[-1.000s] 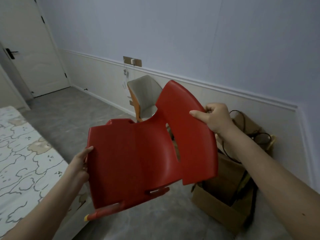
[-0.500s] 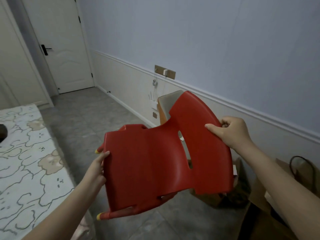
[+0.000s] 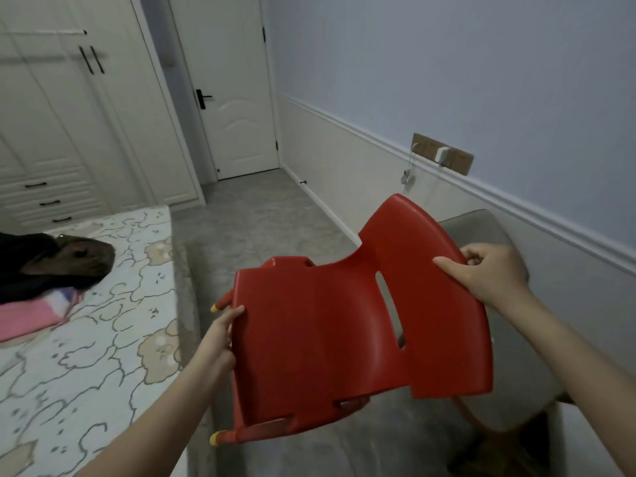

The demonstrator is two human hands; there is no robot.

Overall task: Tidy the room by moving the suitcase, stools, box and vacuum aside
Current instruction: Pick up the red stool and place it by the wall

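Note:
I hold a small red plastic stool (image 3: 327, 339) with a backrest in the air, tipped on its side, its yellow-tipped legs pointing left and away from me. My left hand (image 3: 220, 342) grips the front edge of its seat. My right hand (image 3: 488, 273) grips the top edge of the backrest, thumb on the near face and fingers curled behind. The stool hangs above the grey floor, in front of a grey upholstered chair (image 3: 509, 339).
A bed (image 3: 86, 356) with a patterned cover lies at the left, dark clothes (image 3: 51, 263) and a pink cloth on it. A white door (image 3: 234, 108) and wardrobe (image 3: 69, 132) stand at the far end. Grey floor (image 3: 254, 218) runs between bed and wall.
The view has swung left: the cardboard box at the right has left the frame and the door, wardrobe and bed have come in. Both hands keep the same grip on the red stool.

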